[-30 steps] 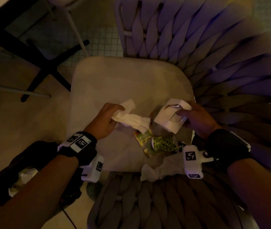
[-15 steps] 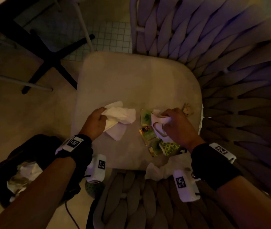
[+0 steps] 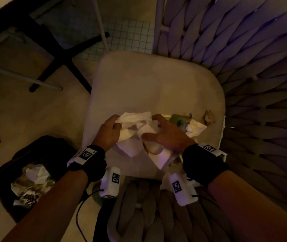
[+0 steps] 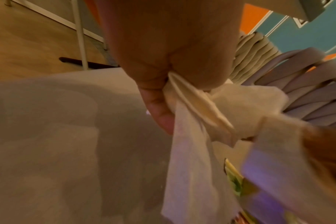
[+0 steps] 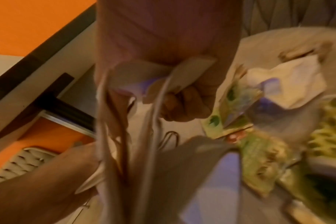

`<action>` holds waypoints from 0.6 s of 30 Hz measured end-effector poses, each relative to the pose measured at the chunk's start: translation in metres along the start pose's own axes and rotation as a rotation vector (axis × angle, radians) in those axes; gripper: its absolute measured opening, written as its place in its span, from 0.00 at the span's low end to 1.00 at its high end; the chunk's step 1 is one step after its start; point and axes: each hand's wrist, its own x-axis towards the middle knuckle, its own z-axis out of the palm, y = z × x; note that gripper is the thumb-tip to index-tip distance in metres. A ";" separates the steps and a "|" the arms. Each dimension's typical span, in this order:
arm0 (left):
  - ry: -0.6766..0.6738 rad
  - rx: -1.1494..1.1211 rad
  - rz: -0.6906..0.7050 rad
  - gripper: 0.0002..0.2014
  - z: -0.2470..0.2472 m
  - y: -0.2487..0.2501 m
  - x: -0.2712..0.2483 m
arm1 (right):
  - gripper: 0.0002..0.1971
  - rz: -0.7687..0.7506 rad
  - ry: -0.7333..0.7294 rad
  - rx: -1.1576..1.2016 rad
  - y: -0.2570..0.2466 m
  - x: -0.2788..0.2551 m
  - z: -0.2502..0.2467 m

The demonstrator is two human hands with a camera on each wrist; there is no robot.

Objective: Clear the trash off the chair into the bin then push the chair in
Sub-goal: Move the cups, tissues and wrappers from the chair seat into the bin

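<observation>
My left hand (image 3: pixel 116 123) grips a crumpled white napkin (image 3: pixel 135 118) just above the beige seat cushion (image 3: pixel 156 81) of the woven chair; in the left wrist view the napkin (image 4: pixel 184 151) hangs from the curled fingers. Right beside it, my right hand (image 3: pixel 154 128) holds torn white paper pieces (image 3: pixel 158 158), its fingers curled on the paper pieces (image 5: pixel 184 75). Green wrappers (image 3: pixel 179 120), another white napkin (image 3: pixel 196 129) and a small brown crumpled scrap (image 3: pixel 209 117) lie on the cushion's right side. The black bin (image 3: pixel 4 173) stands on the floor at lower left.
The bin holds crumpled paper and wrappers (image 3: pixel 32 180). A black table base (image 3: pixel 64 55) and white metal legs (image 3: pixel 101 27) stand on the floor beyond the chair. The woven chair back (image 3: pixel 252 67) curves round the right side and a woven armrest (image 3: pixel 144 206) lies below my wrists.
My right hand has carried its white paper left until it meets the napkin in my left hand. The green wrappers and second napkin, uncovered, stay on the cushion.
</observation>
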 end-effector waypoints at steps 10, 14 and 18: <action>0.115 0.089 0.039 0.11 -0.026 -0.016 -0.004 | 0.47 0.290 0.293 -0.311 0.040 0.049 0.014; 0.112 0.115 0.002 0.12 -0.040 -0.035 -0.006 | 0.39 0.280 0.319 -0.465 0.044 0.050 0.013; 0.105 0.055 -0.123 0.14 -0.051 -0.057 -0.014 | 0.29 0.255 0.406 -0.467 0.047 0.047 0.009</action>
